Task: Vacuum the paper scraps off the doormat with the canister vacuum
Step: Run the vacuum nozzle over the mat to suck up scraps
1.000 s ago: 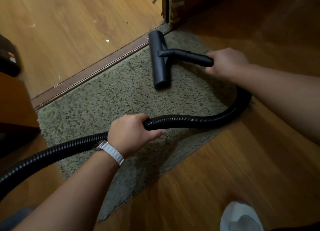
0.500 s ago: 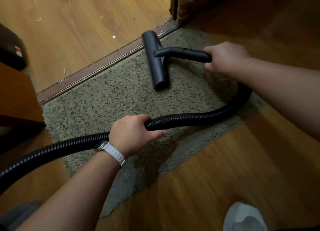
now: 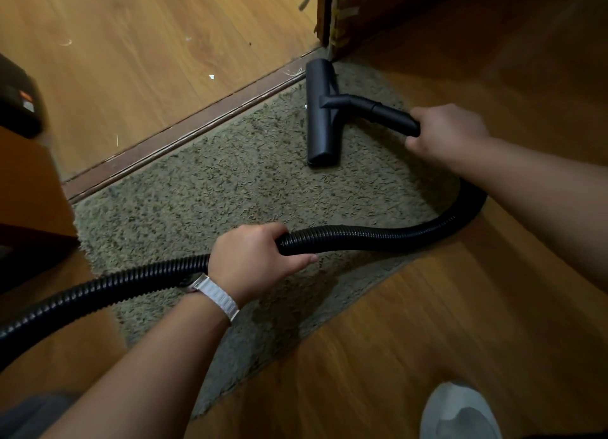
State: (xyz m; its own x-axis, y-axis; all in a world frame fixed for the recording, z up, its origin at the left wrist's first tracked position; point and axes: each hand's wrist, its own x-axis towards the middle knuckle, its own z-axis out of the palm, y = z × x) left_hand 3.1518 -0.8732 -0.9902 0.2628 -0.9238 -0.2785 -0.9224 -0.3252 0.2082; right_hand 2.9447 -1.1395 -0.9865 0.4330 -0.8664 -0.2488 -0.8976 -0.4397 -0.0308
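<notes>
A shaggy grey-green doormat [image 3: 210, 208] lies on the wooden floor along a brown threshold strip. The black floor nozzle [image 3: 320, 116] rests flat on the mat's far right end, its top end at the threshold. My right hand [image 3: 444, 131] grips the black wand [image 3: 378, 109] behind the nozzle. The ribbed black hose [image 3: 378, 238] loops from the wand across the mat to the lower left. My left hand [image 3: 253, 257], with a white watch strap at the wrist, is closed around the hose mid-length. No scraps show clearly on the mat.
Small white scraps [image 3: 211, 76] lie on the lighter floor beyond the threshold [image 3: 184, 132]. A door frame post [image 3: 332, 14] stands behind the nozzle. A dark object [image 3: 18, 103] and a wooden furniture side [image 3: 29, 188] sit at left. A white shoe [image 3: 459, 412] is at bottom right.
The nozzle has slid along the mat toward the threshold and door frame, my right hand following it. My left hand keeps its grip on the hose.
</notes>
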